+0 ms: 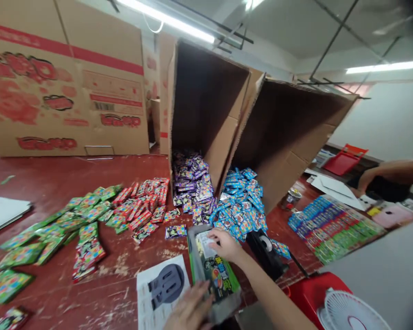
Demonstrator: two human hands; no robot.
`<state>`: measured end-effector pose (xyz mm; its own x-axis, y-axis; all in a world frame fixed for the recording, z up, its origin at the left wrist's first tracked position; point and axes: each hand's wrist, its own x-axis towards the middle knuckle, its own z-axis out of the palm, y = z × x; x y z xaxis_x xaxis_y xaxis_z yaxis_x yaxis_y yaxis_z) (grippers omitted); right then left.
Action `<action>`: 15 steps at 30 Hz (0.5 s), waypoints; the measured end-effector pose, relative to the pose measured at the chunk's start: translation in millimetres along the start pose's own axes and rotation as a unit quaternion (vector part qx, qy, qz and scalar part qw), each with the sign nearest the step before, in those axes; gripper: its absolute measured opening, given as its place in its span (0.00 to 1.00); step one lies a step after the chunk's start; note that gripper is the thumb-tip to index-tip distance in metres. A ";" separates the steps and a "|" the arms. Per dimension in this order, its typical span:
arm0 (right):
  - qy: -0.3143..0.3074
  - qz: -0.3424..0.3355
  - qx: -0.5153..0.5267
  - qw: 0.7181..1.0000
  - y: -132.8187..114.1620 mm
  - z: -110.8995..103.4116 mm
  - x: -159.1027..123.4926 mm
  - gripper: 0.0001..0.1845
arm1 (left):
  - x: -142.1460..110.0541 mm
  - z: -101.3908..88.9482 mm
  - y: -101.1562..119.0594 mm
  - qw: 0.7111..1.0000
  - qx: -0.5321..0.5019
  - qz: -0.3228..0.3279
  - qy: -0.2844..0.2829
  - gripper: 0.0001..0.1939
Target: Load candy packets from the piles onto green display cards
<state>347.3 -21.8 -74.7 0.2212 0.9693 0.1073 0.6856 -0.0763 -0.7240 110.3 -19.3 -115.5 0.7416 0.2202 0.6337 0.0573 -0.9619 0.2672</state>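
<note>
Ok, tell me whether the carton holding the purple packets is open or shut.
The carton is open: its dark inside shows above the purple packets, mouth uncovered.

White fan [346, 309] at lower right, bright tube light [168, 20] overhead, red plastic object [344, 162] beyond.

Lit above the grip by a tube light [167, 19], farther right by a second lamp [384, 68]. Backed to its right by a pale wall [382, 107], furnished beneath with a red table [62, 298].

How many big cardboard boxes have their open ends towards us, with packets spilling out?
2: the purple-packet box in the middle, and the blue-packet box to its right.
</note>
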 end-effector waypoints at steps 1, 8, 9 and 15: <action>-0.027 -0.004 -0.013 1.000 -1.6 3.7 15.4 0.12 | 2.7 20.3 -0.5 0.996 0.055 0.072 -0.014 0.20; -0.231 0.025 -0.067 0.970 -16.3 -1.1 82.1 0.19 | -13.2 82.9 -13.6 0.976 0.174 0.127 0.034 0.12; -0.255 0.026 -0.064 0.964 -19.9 -5.3 82.3 0.18 | -13.2 80.5 -13.6 0.976 0.174 0.127 0.032 0.12; -0.211 0.015 0.012 0.977 -56.6 -31.0 48.3 0.15 | 26.3 26.3 -11.7 0.982 0.186 -0.031 0.030 0.27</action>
<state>340.7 22.1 -7.4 -0.0693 0.9771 -0.2014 0.6657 -0.1050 -0.7388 146.7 -6.5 -121.1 0.6884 0.2777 0.6700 0.3489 -0.9367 0.0297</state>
